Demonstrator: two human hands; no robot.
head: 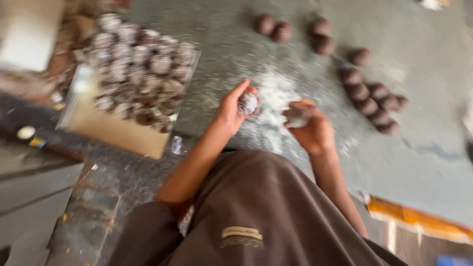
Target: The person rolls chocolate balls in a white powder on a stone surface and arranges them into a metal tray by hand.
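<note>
I observe the left hand point(231, 109) closed loosely around a coated ball point(247, 103), a round sweet dusted white, held between thumb and fingers above the bench point(423, 162). The right hand point(311, 129) grips a second ball point(296, 116), which is blurred; I can say only that it is roundish, pale-dusted and sits at the fingertips. The two hands are near each other but apart.

Directly beneath and between them lies a patch of white powder point(274, 93) scattered over the grey bench surface, about midway across it.

Toward the right edge, a cluster of plain dark brown balls point(373, 101) lies on the bench, several touching one another. Further back, toward the far edge, more dark balls point(295, 32) lie in pairs.

Toward the left edge sits a flat tray point(116, 132), its far half filled with rows of white-coated balls point(140, 64), its near half bare.

The person's brown garment point(261, 212) fills the near foreground. The picture is motion-blurred throughout.
</note>
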